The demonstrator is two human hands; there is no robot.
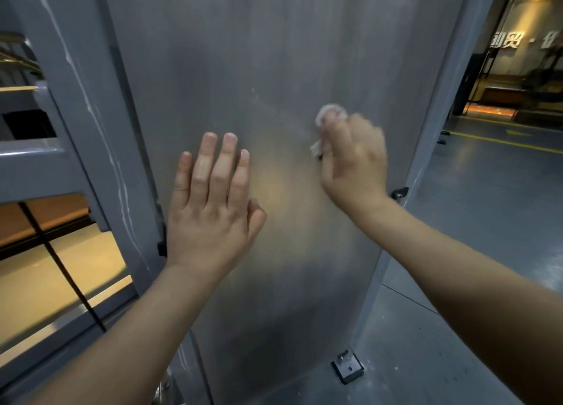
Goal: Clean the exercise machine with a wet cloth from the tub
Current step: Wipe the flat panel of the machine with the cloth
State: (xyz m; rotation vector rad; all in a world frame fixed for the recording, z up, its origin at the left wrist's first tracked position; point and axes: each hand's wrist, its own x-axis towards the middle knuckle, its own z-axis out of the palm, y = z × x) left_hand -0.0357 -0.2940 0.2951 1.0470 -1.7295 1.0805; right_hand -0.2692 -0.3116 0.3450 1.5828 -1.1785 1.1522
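A tall frosted grey panel (274, 54) of the exercise machine fills the middle of the head view. My left hand (210, 203) lies flat against the panel with straight fingers pointing up. To its right, my right hand (353, 160) grips a small white cloth (329, 113) and presses it on the panel; the hand is blurred. Only the cloth's top and a corner below the fingers show. No tub is in view.
The machine's grey steel frame (79, 99) with white streaks stands at the left. A black bolted foot bracket (347, 366) sits on the grey floor (487, 206) at the panel's base. Yellow floor lines and a lit doorway (518, 69) lie at the far right.
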